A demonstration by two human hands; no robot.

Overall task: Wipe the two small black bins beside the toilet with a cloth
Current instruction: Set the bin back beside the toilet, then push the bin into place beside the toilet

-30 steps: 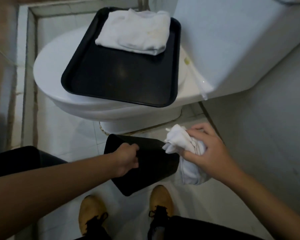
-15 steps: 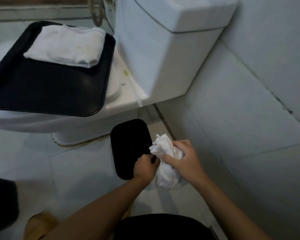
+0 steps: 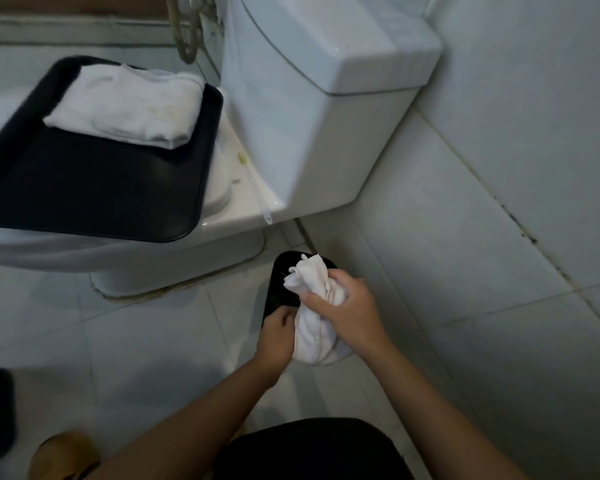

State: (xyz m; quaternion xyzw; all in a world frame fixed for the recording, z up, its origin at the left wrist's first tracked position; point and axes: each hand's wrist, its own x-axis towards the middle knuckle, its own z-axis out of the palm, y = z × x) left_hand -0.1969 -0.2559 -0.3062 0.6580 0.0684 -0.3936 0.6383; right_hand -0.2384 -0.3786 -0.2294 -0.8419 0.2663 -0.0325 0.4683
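A small black bin [image 3: 280,289] stands on the floor tiles between the toilet base and the right wall. My left hand [image 3: 277,336] grips its near rim. My right hand [image 3: 349,308] holds a bunched white cloth [image 3: 310,317] over the bin's opening; the cloth hangs down and hides most of the bin's right side. Only one bin shows in this view.
A black tray [image 3: 94,188] with a folded white towel [image 3: 129,105] lies on the closed toilet lid. The white cistern [image 3: 319,98] stands behind it. A tiled wall [image 3: 499,168] rises close on the right. My tan shoe [image 3: 63,452] is at the bottom left.
The bin went from tilted in front of me to standing near the wall by the toilet base. The view swung right. Both hands stayed on bin and cloth.
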